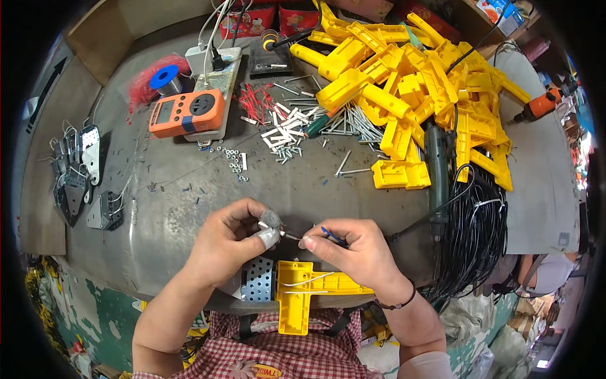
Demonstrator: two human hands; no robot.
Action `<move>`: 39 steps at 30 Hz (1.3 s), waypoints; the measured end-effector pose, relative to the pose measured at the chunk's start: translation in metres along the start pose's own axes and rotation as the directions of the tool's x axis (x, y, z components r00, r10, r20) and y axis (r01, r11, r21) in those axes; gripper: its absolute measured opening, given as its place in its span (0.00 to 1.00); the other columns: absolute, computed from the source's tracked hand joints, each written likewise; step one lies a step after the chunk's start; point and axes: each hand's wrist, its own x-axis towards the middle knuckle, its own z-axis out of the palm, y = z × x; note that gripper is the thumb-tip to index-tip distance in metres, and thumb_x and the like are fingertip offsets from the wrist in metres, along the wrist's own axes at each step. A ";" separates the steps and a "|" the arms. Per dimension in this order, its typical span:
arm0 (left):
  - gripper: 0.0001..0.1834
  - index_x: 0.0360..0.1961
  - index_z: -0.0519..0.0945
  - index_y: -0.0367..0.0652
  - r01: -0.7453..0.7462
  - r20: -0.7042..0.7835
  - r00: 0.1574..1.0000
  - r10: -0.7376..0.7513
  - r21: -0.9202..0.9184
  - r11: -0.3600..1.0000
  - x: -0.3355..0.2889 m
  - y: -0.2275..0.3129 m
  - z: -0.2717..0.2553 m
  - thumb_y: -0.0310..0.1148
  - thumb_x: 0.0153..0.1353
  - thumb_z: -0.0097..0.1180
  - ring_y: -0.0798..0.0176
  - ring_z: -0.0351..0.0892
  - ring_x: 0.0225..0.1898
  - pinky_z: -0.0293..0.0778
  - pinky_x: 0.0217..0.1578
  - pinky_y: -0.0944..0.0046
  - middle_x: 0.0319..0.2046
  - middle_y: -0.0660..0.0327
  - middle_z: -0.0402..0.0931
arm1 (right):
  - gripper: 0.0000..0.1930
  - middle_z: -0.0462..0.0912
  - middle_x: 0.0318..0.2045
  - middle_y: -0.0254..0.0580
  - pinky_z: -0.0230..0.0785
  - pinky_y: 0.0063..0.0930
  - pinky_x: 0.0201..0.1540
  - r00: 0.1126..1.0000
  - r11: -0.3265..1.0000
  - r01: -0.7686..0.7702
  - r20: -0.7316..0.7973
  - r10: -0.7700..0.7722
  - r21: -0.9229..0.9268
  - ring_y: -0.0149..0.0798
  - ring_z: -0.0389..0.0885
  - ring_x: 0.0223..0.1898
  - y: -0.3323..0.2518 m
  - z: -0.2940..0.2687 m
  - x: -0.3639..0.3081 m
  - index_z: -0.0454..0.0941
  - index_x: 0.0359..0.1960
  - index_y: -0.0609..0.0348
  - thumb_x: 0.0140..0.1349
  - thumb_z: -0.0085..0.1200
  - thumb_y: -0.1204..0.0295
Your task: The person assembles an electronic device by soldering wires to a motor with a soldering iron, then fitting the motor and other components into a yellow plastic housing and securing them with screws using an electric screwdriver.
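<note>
My left hand [230,240], with tape on its thumb and forefinger, pinches a thin wire whose white sleeve [286,235] shows past the fingertips. Facing it, my right hand [353,246] is closed on a cable; a blue wire [332,235] from it sticks up beside the thumb. The fingers hide the exact joint between the two. Just below the hands lies a yellow plastic housing [294,316], its open side up, with thin white wires across it. A perforated metal plate [258,278] touches its left side, partly under my left wrist.
A heap of yellow housings [398,88] fills the back right, beside a dark power tool [437,170] and coiled black cables [470,234]. Loose screws [360,123], white sleeves [284,129] and nuts [233,161] lie mid-table. An orange meter [186,112] and metal plates [76,170] stand left.
</note>
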 end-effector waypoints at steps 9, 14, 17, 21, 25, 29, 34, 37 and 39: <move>0.10 0.35 0.74 0.35 -0.287 -0.012 0.951 0.310 0.351 0.891 -0.009 -0.013 0.014 0.19 0.50 0.57 0.72 0.75 0.36 0.73 0.36 0.70 0.34 0.62 0.75 | 0.13 0.79 0.20 0.40 0.67 0.25 0.29 0.997 0.998 -0.005 0.075 0.011 -0.068 0.26 0.76 0.24 -0.008 0.003 -0.001 0.73 0.42 0.64 0.59 0.54 0.68; 0.10 0.27 0.77 0.40 -0.466 0.220 0.879 0.423 0.585 0.663 -0.005 -0.002 0.021 0.20 0.40 0.61 0.55 0.76 0.34 0.70 0.40 0.60 0.28 0.60 0.77 | 0.25 0.79 0.21 0.40 0.67 0.29 0.31 0.968 0.999 0.049 0.249 -0.043 -0.016 0.33 0.78 0.25 0.002 -0.006 -0.004 0.57 0.59 0.58 0.61 0.50 0.72; 0.10 0.27 0.77 0.41 -0.485 0.278 0.858 0.432 0.713 0.506 -0.002 0.007 0.014 0.22 0.40 0.61 0.57 0.76 0.36 0.68 0.44 0.57 0.29 0.60 0.77 | 0.29 0.80 0.23 0.39 0.67 0.28 0.33 0.988 0.912 0.130 0.124 -0.088 -0.389 0.33 0.78 0.26 -0.002 -0.008 -0.011 0.53 0.63 0.57 0.61 0.50 0.72; 0.10 0.29 0.78 0.42 -0.501 0.390 0.862 0.323 0.748 0.434 0.003 0.003 0.013 0.25 0.40 0.62 0.56 0.75 0.39 0.65 0.48 0.56 0.31 0.60 0.77 | 0.33 0.81 0.25 0.38 0.67 0.28 0.33 0.963 0.994 -0.028 0.265 0.054 -0.102 0.32 0.77 0.25 0.009 -0.010 -0.004 0.48 0.66 0.56 0.61 0.51 0.72; 0.13 0.33 0.79 0.42 -0.377 0.183 0.910 0.371 0.735 0.563 0.032 0.008 -0.020 0.28 0.42 0.63 0.51 0.71 0.45 0.66 0.48 0.56 0.37 0.57 0.75 | 0.25 0.78 0.20 0.37 0.67 0.25 0.30 0.975 0.983 -0.031 0.221 -0.010 0.181 0.30 0.74 0.22 0.016 0.013 0.005 0.56 0.61 0.58 0.64 0.48 0.71; 0.11 0.29 0.75 0.38 0.050 0.043 0.775 0.630 0.990 -0.128 0.074 0.009 -0.038 0.25 0.40 0.61 0.50 0.69 0.44 0.67 0.45 0.56 0.38 0.57 0.71 | 0.10 0.75 0.17 0.36 0.64 0.23 0.23 0.989 0.985 0.007 0.143 -0.032 0.173 0.27 0.71 0.17 0.021 0.020 0.011 0.64 0.44 0.60 0.67 0.43 0.68; 0.15 0.32 0.75 0.39 -0.123 0.187 0.765 0.616 0.982 -0.146 0.078 -0.001 -0.041 0.23 0.38 0.62 0.51 0.70 0.44 0.66 0.45 0.56 0.39 0.56 0.71 | 0.09 0.76 0.17 0.39 0.64 0.23 0.23 0.999 0.990 0.017 -0.032 -0.013 0.139 0.30 0.72 0.17 0.019 0.017 0.007 0.75 0.37 0.62 0.64 0.48 0.68; 0.16 0.32 0.74 0.38 -0.120 0.054 0.788 0.614 0.990 0.067 0.064 0.000 -0.030 0.21 0.38 0.62 0.51 0.73 0.40 0.69 0.42 0.57 0.36 0.56 0.73 | 0.09 0.77 0.18 0.45 0.66 0.26 0.24 0.976 0.988 0.065 -0.196 -0.092 -0.142 0.36 0.74 0.17 0.031 0.011 0.011 0.78 0.34 0.60 0.60 0.52 0.68; 0.16 0.32 0.74 0.37 -0.073 -0.074 0.844 0.532 0.965 0.251 0.046 0.008 -0.008 0.20 0.38 0.61 0.51 0.74 0.37 0.70 0.40 0.58 0.34 0.56 0.73 | 0.08 0.77 0.21 0.48 0.67 0.29 0.25 0.954 0.974 0.080 -0.265 -0.136 -0.214 0.42 0.76 0.19 0.034 0.007 0.011 0.79 0.34 0.59 0.57 0.55 0.68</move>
